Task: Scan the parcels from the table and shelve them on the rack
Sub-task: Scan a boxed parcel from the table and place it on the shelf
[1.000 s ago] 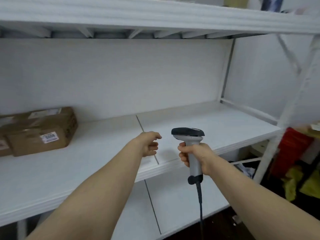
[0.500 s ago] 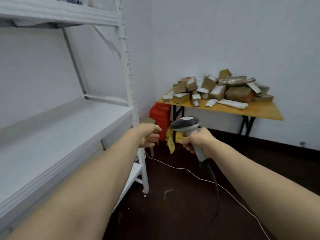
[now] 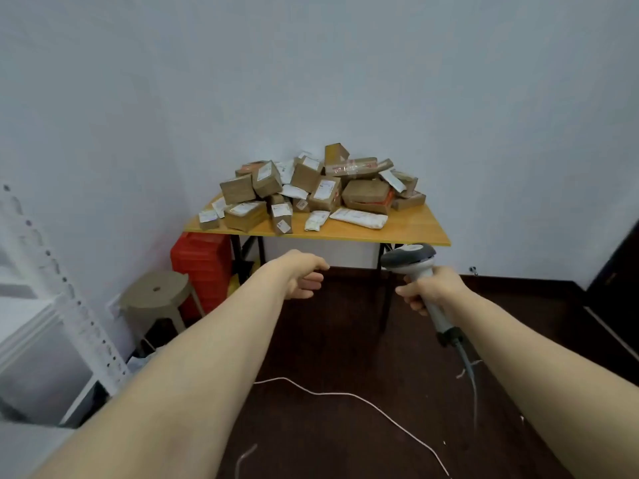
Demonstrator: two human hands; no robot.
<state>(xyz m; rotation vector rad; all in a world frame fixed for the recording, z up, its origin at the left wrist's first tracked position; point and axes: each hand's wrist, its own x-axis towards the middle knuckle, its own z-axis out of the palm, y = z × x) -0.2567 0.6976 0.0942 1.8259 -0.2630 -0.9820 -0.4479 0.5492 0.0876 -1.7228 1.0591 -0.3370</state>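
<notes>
A: Where are the parcels sitting?

B: The parcels (image 3: 311,191) are lying in a loose heap on the worktop (image 3: 415,233), at twelve o'clock from the person and well apart from both hands. Brown boxes and white mailers are overlapping, so those at the back are showing only corners. Their labels are coming out too small to read.

A: And what are the hands doing?

B: The right hand (image 3: 432,290) is reaching out at two o'clock, its grip wrapping round the handle of the scanner (image 3: 409,259). The fingers are covering the middle of the handle, hiding any trigger. The scanner cable (image 3: 470,371) is trailing down toward five o'clock and blurring out against the dark floor. The left hand (image 3: 304,280) is hanging at eleven o'clock, its grip loosely curled and holding nothing, with the fingertips tucking partly out of sight under the palm.

A: Is the rack showing?

B: The rack (image 3: 69,305) is being cut off by the left edge at eight o'clock, with only a perforated post and a blurred bit of shelf showing. A stool (image 3: 155,292) is standing near it. Red crates (image 3: 202,267) are sitting behind the stool, partly hidden under the worktop's left end. A white cord (image 3: 345,395) is lying across the floor at six o'clock, one end passing behind the left forearm.
</notes>
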